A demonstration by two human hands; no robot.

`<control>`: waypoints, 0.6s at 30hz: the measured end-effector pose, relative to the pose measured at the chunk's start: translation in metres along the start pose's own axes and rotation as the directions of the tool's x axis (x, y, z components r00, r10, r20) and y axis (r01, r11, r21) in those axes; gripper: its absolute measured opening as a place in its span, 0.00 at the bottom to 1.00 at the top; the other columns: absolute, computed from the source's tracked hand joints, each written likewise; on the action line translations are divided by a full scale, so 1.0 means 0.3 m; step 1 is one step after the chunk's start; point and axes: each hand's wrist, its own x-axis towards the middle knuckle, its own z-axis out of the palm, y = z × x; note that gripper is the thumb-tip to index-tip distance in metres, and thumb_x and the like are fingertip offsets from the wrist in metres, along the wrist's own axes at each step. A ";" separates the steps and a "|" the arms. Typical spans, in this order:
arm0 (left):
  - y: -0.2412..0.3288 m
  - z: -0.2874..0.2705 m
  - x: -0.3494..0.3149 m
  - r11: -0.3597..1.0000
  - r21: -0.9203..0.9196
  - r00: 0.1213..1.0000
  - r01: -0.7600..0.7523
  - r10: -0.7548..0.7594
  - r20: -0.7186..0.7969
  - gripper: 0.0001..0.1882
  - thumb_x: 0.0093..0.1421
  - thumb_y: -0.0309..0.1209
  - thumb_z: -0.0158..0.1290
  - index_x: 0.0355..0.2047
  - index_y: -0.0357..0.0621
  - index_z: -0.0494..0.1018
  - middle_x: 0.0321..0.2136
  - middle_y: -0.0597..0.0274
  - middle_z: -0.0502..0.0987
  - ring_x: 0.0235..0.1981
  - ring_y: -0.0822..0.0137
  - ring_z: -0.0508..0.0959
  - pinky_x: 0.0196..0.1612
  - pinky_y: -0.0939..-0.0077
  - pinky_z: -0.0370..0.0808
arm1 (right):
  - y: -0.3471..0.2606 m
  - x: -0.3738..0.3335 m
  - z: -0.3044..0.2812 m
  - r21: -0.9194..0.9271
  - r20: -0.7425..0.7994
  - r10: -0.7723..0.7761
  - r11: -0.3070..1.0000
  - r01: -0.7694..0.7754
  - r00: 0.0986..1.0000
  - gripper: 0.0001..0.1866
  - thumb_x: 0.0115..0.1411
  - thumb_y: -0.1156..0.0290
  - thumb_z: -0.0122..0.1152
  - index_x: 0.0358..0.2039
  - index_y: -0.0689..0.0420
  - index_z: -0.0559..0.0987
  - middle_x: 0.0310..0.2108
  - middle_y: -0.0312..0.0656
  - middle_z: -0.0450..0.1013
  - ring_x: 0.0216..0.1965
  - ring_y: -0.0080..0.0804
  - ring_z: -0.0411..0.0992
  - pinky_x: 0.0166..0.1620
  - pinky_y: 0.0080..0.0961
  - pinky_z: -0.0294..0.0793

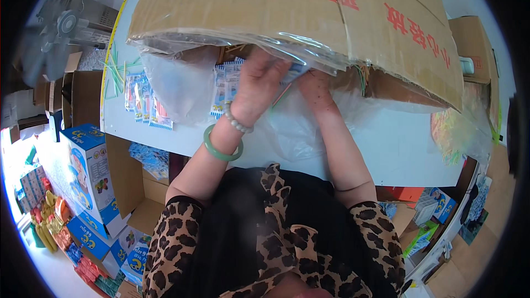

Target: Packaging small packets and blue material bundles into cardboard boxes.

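Observation:
A large cardboard carton (265, 14) with red print lies tipped toward me, clear plastic film (199, 85) spilling from its open edge. At that edge my left hand (260, 80) is closed, fingers against a small blue-and-white packet (298, 69) partly covered by film. Beside it, my right hand (316, 89) reaches under the film, its fingertips hidden. Between the hands shows a thin pinkish stick (282, 94). Several blue-and-white packets (225, 85) lie just left of my left hand.
More small packets (146, 102) and loose green straws (117, 72) lie on the white table (221, 143) at the left. A bag of coloured straws (452, 132) is at the right. Blue-and-white boxes (85, 171) stand lower left; a grey fan (66, 25) is upper left.

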 end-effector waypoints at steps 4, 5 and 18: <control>0.046 -0.037 0.002 0.998 -0.060 0.996 0.017 -0.022 -0.088 0.08 0.55 0.18 0.51 0.35 0.37 0.74 0.34 0.67 0.76 0.34 0.78 0.72 0.39 0.81 0.71 | 0.038 -0.006 -0.012 0.134 0.137 0.284 0.944 -0.302 0.949 0.10 0.55 0.79 0.53 0.38 0.59 0.78 0.35 0.36 0.75 0.37 0.26 0.72 0.40 0.24 0.72; 0.058 -0.042 -0.002 0.995 -0.091 0.991 0.038 -0.050 -0.128 0.08 0.54 0.17 0.51 0.34 0.37 0.74 0.33 0.67 0.76 0.33 0.78 0.73 0.38 0.81 0.72 | -0.009 0.011 -0.020 0.118 0.160 0.404 0.898 -0.424 0.901 0.10 0.55 0.80 0.52 0.37 0.59 0.78 0.34 0.36 0.75 0.37 0.24 0.72 0.40 0.22 0.72; 0.069 -0.105 -0.026 0.996 0.020 0.996 0.086 -0.087 0.029 0.16 0.61 0.21 0.44 0.50 0.36 0.67 0.40 0.64 0.75 0.40 0.77 0.72 0.43 0.80 0.72 | 0.075 -0.017 -0.006 -0.318 0.140 -0.048 0.944 0.090 0.989 0.13 0.57 0.82 0.47 0.41 0.58 0.76 0.34 0.38 0.73 0.35 0.24 0.70 0.41 0.22 0.70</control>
